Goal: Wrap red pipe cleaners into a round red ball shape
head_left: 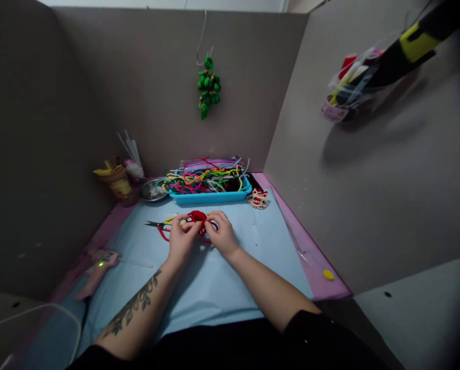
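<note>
My left hand (182,235) and my right hand (222,234) meet over the blue sheet, their fingers pinched on a bundle of red pipe cleaners (198,216). The red bundle is partly looped, and its lower part shows between my fingertips. Beside my left hand lie scissors (156,224), with dark blades pointing left and yellow at the handle, which is partly hidden by the hand. A loose red strand (162,234) curves beneath the blades. Exactly which strand each hand grips is too small to tell.
Behind my hands stands a blue tray (214,197) of coloured pipe cleaners. A metal dish (152,190) and a cup (117,182) are to its left, a beaded ornament (258,199) to its right. A pink glue gun (98,272) lies left. A green ornament (208,87) hangs behind.
</note>
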`<state>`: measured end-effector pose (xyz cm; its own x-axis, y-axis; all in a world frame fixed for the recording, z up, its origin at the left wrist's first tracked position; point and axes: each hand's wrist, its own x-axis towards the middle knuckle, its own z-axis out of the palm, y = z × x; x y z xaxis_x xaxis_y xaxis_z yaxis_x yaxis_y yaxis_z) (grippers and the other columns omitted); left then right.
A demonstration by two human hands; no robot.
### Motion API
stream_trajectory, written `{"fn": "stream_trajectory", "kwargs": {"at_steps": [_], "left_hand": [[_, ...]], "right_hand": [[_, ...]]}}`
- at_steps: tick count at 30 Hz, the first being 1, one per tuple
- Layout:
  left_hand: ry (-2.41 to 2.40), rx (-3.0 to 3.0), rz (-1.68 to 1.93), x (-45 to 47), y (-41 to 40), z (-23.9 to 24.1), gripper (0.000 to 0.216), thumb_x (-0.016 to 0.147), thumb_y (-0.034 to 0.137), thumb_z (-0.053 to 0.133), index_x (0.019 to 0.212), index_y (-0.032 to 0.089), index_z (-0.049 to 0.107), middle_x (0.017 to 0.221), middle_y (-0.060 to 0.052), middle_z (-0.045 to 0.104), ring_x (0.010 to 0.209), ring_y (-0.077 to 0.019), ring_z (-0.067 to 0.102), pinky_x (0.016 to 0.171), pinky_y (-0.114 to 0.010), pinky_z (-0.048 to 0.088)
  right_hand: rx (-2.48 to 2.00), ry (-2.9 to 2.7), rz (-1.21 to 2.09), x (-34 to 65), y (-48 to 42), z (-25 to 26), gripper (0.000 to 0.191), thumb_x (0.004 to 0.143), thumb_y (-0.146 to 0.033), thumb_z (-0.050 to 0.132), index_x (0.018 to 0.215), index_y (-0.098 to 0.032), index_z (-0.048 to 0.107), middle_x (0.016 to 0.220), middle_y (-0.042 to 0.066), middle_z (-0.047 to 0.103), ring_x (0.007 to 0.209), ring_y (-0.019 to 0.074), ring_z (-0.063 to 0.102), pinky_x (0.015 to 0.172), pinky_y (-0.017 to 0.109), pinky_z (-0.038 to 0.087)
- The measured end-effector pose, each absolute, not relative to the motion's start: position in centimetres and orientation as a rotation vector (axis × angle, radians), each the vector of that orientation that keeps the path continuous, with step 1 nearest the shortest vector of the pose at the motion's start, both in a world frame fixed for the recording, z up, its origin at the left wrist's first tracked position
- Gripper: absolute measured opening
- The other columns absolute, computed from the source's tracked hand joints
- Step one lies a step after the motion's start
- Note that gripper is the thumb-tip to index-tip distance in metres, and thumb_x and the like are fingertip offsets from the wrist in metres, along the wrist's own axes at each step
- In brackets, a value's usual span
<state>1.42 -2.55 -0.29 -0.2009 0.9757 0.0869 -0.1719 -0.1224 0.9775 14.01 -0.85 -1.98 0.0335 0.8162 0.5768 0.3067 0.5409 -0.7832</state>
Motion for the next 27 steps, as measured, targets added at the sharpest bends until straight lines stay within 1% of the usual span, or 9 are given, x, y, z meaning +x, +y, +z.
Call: {"fn": "stream_trajectory", "kwargs": {"at_steps": [3, 7, 11, 17, 22, 27], "left_hand": [[1.144, 1.061, 1.537, 1.65, -2.73, -0.21, 0.044, 0.064, 0.030, 0.074, 0.092, 0.021, 0.042, 0.062, 0.004, 0.065, 0.056, -0.0112, 0.060, 0.060, -0.022, 0.044], [1.133, 0.985, 1.551, 1.94, -2.68, -0.27, 0.047, 0.061, 0.030, 0.076, 0.092, 0.021, 0.042, 0.065, 0.004, 0.065, 0.057, -0.0111, 0.061, 0.061, -0.023, 0.046], [1.151, 0.897, 1.528, 2.09, -2.59, -0.43, 0.051, 0.058, 0.029, 0.078, 0.092, 0.020, 0.041, 0.067, 0.003, 0.066, 0.059, -0.0117, 0.063, 0.061, -0.023, 0.047], [1.091, 0.924, 1.476, 2.01, -2.66, -0.52, 0.052, 0.060, 0.030, 0.077, 0.097, 0.020, 0.042, 0.071, -0.002, 0.071, 0.061, -0.0136, 0.065, 0.063, -0.025, 0.047], [1.092, 0.973, 1.510, 1.90, -2.65, -0.77, 0.050, 0.062, 0.028, 0.076, 0.097, 0.021, 0.041, 0.070, -0.001, 0.071, 0.062, -0.0137, 0.066, 0.066, -0.025, 0.047], [1.114, 0.953, 1.556, 2.03, -2.51, -0.82, 0.047, 0.063, 0.024, 0.075, 0.094, 0.021, 0.040, 0.063, 0.002, 0.069, 0.057, -0.0121, 0.064, 0.061, -0.022, 0.044]], "right_hand": [[-1.023, -1.565, 0.500, 13.94, -0.82, -2.12, 0.010, 0.079, -0.017, 0.050, 0.074, -0.022, 0.057, 0.081, 0.004, 0.058, 0.084, 0.0180, 0.055, 0.083, 0.031, 0.044], [-1.014, -1.578, 0.515, 13.65, -0.75, -2.36, 0.012, 0.080, -0.015, 0.049, 0.071, -0.021, 0.055, 0.078, 0.003, 0.055, 0.078, 0.0163, 0.053, 0.075, 0.029, 0.044], [-0.986, -1.603, 0.441, 13.61, -0.66, -2.49, 0.012, 0.080, -0.013, 0.047, 0.073, -0.020, 0.053, 0.079, 0.004, 0.055, 0.081, 0.0172, 0.053, 0.077, 0.030, 0.044], [-0.949, -1.634, 0.371, 13.73, -0.88, -2.49, 0.010, 0.083, -0.016, 0.048, 0.076, -0.020, 0.054, 0.083, 0.005, 0.056, 0.085, 0.0183, 0.054, 0.082, 0.033, 0.045], [-0.967, -1.606, 0.392, 13.49, -0.98, -2.44, 0.011, 0.082, -0.017, 0.048, 0.075, -0.020, 0.055, 0.082, 0.005, 0.057, 0.086, 0.0182, 0.054, 0.081, 0.032, 0.045], [-0.966, -1.544, 0.449, 13.11, -1.13, -2.18, 0.012, 0.082, -0.016, 0.047, 0.073, -0.020, 0.054, 0.084, 0.005, 0.056, 0.087, 0.0177, 0.054, 0.079, 0.032, 0.045]]}}
